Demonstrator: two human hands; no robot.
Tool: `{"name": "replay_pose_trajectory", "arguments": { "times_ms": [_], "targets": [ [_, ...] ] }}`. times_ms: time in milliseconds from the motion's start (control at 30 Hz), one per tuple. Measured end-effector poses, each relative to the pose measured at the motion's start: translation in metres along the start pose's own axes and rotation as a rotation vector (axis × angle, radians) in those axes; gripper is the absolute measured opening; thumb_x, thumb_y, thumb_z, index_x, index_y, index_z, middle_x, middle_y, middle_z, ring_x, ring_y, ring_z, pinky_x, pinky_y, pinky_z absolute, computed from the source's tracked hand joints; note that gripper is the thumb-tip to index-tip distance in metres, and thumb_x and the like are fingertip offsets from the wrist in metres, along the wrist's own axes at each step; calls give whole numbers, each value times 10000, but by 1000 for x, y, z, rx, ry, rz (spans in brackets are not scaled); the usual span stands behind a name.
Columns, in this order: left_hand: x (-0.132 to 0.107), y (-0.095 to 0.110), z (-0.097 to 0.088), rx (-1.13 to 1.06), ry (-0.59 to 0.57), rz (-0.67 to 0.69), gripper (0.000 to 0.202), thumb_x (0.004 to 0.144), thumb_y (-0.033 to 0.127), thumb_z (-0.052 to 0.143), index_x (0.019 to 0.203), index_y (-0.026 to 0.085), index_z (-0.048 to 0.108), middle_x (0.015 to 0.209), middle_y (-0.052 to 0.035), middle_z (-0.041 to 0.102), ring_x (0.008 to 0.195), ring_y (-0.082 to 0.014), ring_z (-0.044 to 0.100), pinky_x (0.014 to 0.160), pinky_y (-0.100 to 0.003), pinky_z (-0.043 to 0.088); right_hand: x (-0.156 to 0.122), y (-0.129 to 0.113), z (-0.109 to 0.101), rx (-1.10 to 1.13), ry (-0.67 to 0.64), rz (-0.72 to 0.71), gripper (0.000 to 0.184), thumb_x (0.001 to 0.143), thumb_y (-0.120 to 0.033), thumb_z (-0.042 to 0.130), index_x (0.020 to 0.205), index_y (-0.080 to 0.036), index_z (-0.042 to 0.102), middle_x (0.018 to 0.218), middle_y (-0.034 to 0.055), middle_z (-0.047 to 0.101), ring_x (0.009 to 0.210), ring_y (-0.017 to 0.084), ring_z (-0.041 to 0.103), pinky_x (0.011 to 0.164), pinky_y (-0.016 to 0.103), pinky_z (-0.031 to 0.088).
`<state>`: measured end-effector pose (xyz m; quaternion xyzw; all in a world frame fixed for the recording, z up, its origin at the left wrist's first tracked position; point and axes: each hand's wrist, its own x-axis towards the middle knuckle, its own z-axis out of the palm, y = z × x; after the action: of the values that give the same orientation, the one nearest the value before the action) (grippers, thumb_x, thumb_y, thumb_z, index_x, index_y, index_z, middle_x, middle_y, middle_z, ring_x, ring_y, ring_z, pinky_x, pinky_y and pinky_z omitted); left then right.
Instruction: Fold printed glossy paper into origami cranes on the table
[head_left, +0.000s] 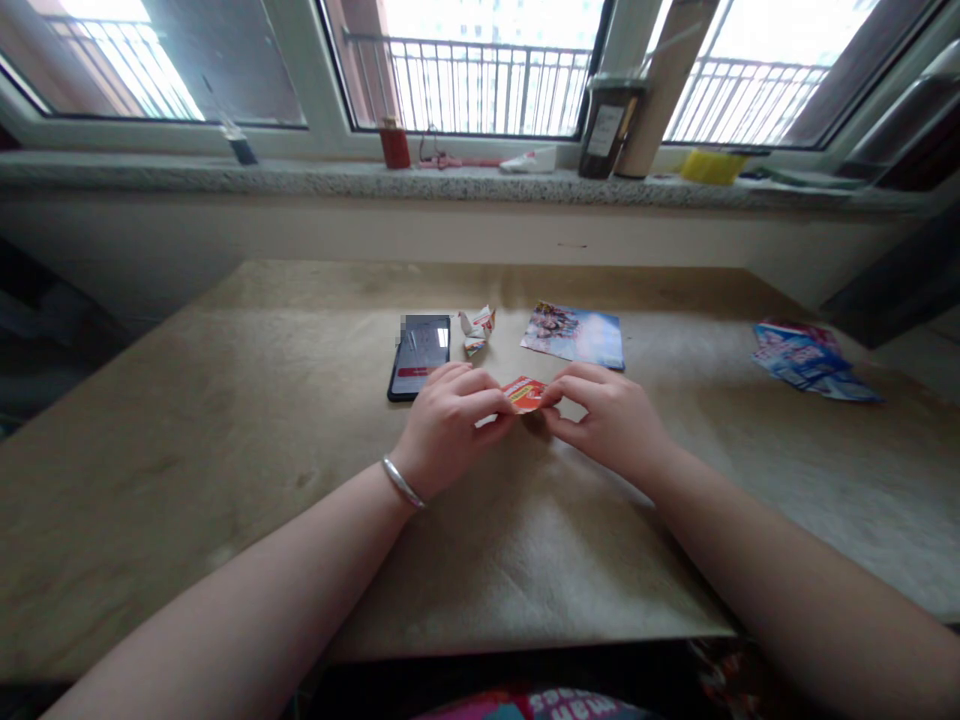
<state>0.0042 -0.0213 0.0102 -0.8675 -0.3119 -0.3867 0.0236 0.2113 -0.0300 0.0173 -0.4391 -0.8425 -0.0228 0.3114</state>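
A small red-orange piece of printed paper (523, 392) with yellow and white marks is stretched between my two hands, just above the table. My left hand (456, 415), with a silver bangle on its wrist, pinches the left end between thumb and fingers. The right end is pinched by my right hand (604, 415). Beyond my left hand lies a phone (421, 352) with its screen lit. A folded white paper figure (478, 328) with coloured print sits beside the phone. Past my right hand is a flat blue-and-white picture card (576, 335).
Several blue and red packets (814, 358) lie in a pile on the right of the brown table (225, 440). Behind it, a granite windowsill (315, 183) bears a red container (394, 143), a dark lidded jar (607, 125), a cardboard tube (664, 95) and a yellow item (712, 167).
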Motion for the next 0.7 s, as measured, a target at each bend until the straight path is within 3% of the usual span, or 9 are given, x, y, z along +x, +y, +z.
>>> {"name": "replay_pose_trajectory", "arguments": {
  "times_ms": [467,600,700],
  "targets": [
    [-2,-1,1,-36,20,-30,147,840,275,616,724,192,650,722,-9,601,683,-131,534,675,-274,424,-1,1,2,-37,-3,22,49,760,-215,612,722,-213,641,786,-5,653,695,130,603,627,233,426],
    [-4,-4,3,-91,-4,-135,41,806,220,642,811,182,656,800,-24,603,741,-144,554,691,-282,451,-2,5,3,-69,61,16,66,782,-225,588,736,-209,633,786,11,652,728,146,603,641,244,428],
    [-5,-8,5,-149,9,-235,85,799,132,604,851,178,653,838,-32,593,809,-155,559,734,-295,472,-2,8,3,-69,79,43,70,786,-229,586,730,-216,627,774,5,647,740,150,604,638,248,425]
  ]
}}
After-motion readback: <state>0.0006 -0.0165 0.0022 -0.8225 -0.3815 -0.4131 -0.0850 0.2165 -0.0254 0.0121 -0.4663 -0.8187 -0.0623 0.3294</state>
